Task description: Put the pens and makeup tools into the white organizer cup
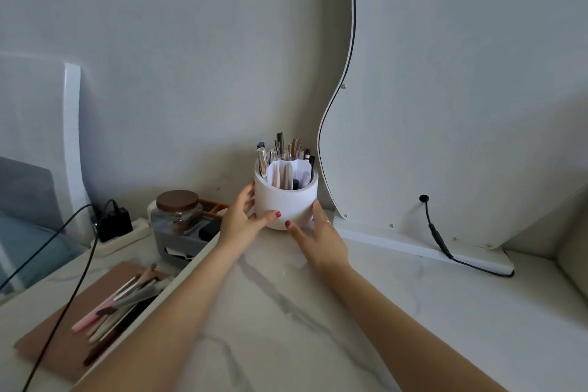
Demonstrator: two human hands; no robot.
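At the back of the white marble-veined worktop [318, 312], close to the wall, I saw the round white organizer cup [286, 200] standing upright between both hands. The left hand [241, 219] curled round the cup's left side, its thumb lying across the lower front and its fingers wrapped toward the back. The right hand [318, 240] cupped the lower right side, thumb on the front near the base and fingers pressed flat along the wall; I counted it as holding too, though more loosely.

The cup was divided inside, and the pens and makeup tools [286, 159] stood in it, tips up; I made out roughly a dozen, but they overlapped too much for a firm count.

Just right of the cup rose a tall, wavy-edged white panel [445, 105] on a flat base, with a black cable [436, 232] trailing from it. Open worktop lay in front of the cup, toward me. The worktop's left edge ran diagonally under the left forearm; below it, on a lower surface, a brown tray [63, 350] held a loose bundle of brushes and pencils [121, 302], too tangled to count. Behind these sat one glass jar with a brown lid [179, 210] and one black charger [114, 221].
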